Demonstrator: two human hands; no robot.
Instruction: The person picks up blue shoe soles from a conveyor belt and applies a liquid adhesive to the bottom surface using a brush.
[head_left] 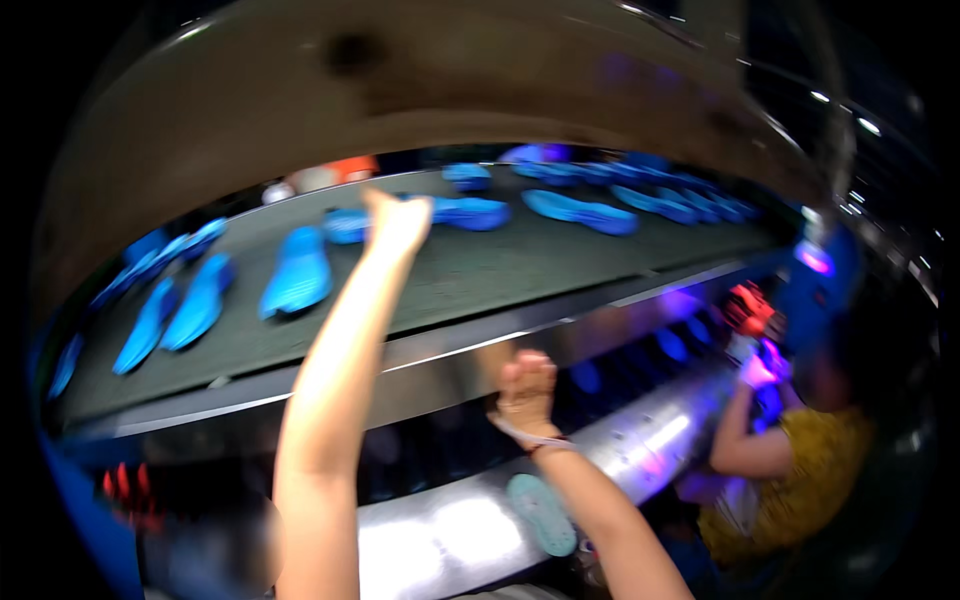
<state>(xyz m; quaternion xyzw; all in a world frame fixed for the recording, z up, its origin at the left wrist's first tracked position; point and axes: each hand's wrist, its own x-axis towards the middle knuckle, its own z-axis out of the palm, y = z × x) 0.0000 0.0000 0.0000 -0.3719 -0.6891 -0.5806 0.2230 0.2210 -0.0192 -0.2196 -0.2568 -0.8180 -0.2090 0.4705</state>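
Grip: left hand (398,218) reaches over the dark belt (480,275), too blurred to tell whether its fingers spread or pinch; right hand (527,390) is held below the belt's near edge, fingers bunched, no object visible in it, closure not certain.

Position: a blue sole (470,213) shows just right of the left hand, and blue sole material (346,226) shows just left of it; whether these are one piece or two, and whether the hand touches either, cannot be told.

Progress, as judged: work looks mid-run; many blue soles lie along the belt at both ends, apparently loose; which are handled and which remain is not shown; a pale green sole (543,513) rests on the shiny metal ledge (430,545), beside the right forearm, apart from the rest; no finished stage identifiable.
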